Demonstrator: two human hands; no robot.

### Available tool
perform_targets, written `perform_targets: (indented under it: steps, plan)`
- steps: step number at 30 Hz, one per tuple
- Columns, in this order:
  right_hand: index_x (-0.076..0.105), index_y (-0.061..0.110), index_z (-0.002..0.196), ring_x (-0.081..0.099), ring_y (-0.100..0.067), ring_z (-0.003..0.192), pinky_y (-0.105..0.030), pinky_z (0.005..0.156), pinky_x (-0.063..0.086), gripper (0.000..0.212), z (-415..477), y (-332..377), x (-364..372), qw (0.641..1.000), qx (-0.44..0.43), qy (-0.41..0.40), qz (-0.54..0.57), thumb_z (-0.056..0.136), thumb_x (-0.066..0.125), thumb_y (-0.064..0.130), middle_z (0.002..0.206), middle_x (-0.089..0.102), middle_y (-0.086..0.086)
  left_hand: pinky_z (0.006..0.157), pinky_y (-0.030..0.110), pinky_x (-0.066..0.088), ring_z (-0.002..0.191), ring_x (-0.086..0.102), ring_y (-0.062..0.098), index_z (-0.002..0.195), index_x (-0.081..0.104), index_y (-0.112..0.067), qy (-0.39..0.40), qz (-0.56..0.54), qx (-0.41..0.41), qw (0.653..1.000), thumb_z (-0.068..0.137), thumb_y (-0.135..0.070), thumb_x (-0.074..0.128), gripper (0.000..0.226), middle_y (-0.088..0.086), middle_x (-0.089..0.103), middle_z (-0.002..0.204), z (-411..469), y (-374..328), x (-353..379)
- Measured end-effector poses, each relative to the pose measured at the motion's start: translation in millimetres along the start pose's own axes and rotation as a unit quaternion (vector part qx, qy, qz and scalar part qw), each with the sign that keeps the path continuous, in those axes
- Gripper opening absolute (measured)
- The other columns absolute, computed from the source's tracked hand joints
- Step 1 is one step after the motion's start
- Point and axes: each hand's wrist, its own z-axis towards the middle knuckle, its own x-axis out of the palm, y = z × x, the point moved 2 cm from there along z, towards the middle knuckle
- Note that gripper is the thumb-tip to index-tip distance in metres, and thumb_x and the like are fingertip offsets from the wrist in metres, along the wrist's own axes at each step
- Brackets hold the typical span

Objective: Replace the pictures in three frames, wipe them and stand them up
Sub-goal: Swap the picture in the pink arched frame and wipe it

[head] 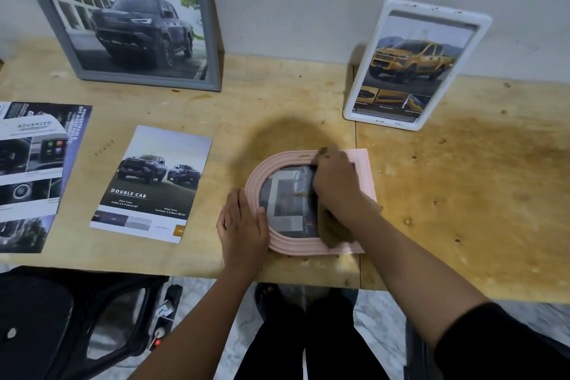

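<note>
Pink frame (296, 248) lies flat near the table's (462, 194) front edge. We see the left hand (243, 225) pressing its curved rim with straight fingers, while the right hand (334, 182) clutches a brown cloth (333, 231) against the glass. Grey frame (138, 79) and white frame (481, 23) stand against the wall.

The right hand (334, 182) and the brown cloth (331, 233) it grips cover the right side of the pink arched frame (296, 248), whose picture is blurred past reading. Its fingers (322, 165) curl into the cloth, tips out of sight. The grey frame (148, 81) loses its top-left corner to the top edge; the open brochure (27, 163) runs off the left edge. Fine print on the Double Cab leaflet (154, 182) is too small to read.
</note>
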Motion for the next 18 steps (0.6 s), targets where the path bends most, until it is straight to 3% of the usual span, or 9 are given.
perform_targets:
  steps: [3,5,7,9,13,16,18]
  plan:
    - [0.055,0.004,0.104,0.042,-0.018,0.091,-0.027,0.075,0.039,0.019,-3,36,17,0.998,-0.066,0.007,-0.003,0.093,0.040,0.006,0.118,0.046,-0.011,0.106,0.041,0.028,0.130,0.037,0.026,0.142,0.030,-0.004,0.003,0.011,-0.003,1.000,0.093,-0.044,0.019,0.064,0.013,0.035,0.146,1,0,0]
    - [0.055,0.002,0.104,0.043,-0.025,0.104,-0.032,0.081,0.041,0.022,-2,58,29,0.994,-0.107,0.036,0.004,0.091,0.037,0.003,0.122,0.044,-0.014,0.103,0.042,0.035,0.126,0.044,0.030,0.139,0.035,-0.001,0.006,0.017,-0.003,1.000,0.093,-0.040,0.023,0.061,0.017,0.042,0.141,0,-1,-1]
    - [0.057,0.003,0.099,0.042,-0.031,0.111,-0.038,0.088,0.042,0.029,-5,77,43,0.983,-0.165,0.080,0.009,0.089,0.030,0.007,0.119,0.048,-0.016,0.096,0.042,0.043,0.118,0.054,0.033,0.133,0.044,0.003,0.002,0.030,0.004,1.000,0.093,-0.034,0.030,0.055,0.021,0.051,0.133,0,-2,-1]
    - [0.058,0.002,0.093,0.044,-0.033,0.108,-0.040,0.087,0.042,0.043,-10,85,47,0.976,-0.187,0.108,0.025,0.085,0.018,0.014,0.111,0.051,-0.018,0.091,0.040,0.047,0.115,0.057,0.032,0.129,0.050,0.002,-0.005,0.048,0.014,0.999,0.092,-0.029,0.033,0.051,0.020,0.055,0.129,0,-1,-2]
    - [0.062,-0.004,0.109,0.047,-0.032,0.099,-0.032,0.081,0.036,0.032,-8,65,18,0.980,-0.133,0.091,0.116,0.090,0.037,0.003,0.111,0.047,-0.020,0.095,0.040,0.044,0.119,0.054,0.032,0.132,0.047,0.003,-0.009,0.045,0.016,0.999,0.094,-0.031,0.030,0.053,0.019,0.052,0.132,0,-2,-1]
    - [0.064,0.004,0.113,0.044,-0.022,0.085,-0.021,0.065,0.029,0.034,-6,39,-15,0.979,-0.046,-0.001,0.199,0.093,0.036,0.004,0.094,0.045,-0.010,0.103,0.040,0.035,0.129,0.044,0.029,0.137,0.040,0.000,-0.015,0.031,0.005,0.999,0.094,-0.039,0.022,0.061,0.016,0.045,0.140,-1,-4,-1]
    - [0.064,0.000,0.107,0.040,-0.015,0.074,-0.020,0.057,0.024,0.032,-5,21,-29,0.981,0.010,-0.065,0.185,0.095,0.035,0.007,0.090,0.039,-0.005,0.106,0.039,0.031,0.133,0.039,0.028,0.139,0.038,0.000,-0.020,0.027,-0.001,0.999,0.094,-0.042,0.019,0.064,0.014,0.042,0.143,-2,-5,-2]
